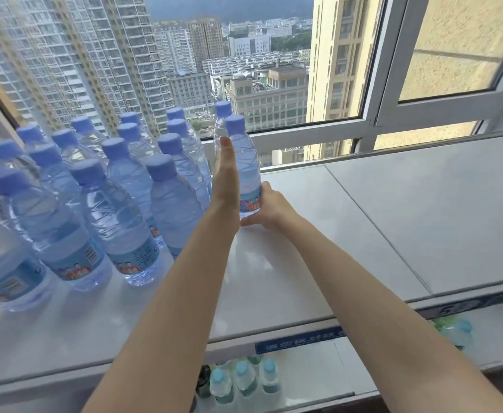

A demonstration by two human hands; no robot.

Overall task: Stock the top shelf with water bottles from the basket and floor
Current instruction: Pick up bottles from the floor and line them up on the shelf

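Bottle (245, 162): clear, blue cap, blue label, upright near shelf (393, 204) rear edge. Right grip (269, 208) curled round its base; left grip (226, 174) flat against its side.

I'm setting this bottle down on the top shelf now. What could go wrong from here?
1. The right hand grips the clear blue-capped plastic water bottle only near its base, so it may tip on release.
2. The flat left hand lies between it and the crowded standing bottles; pulling it out could topple a neighbour.
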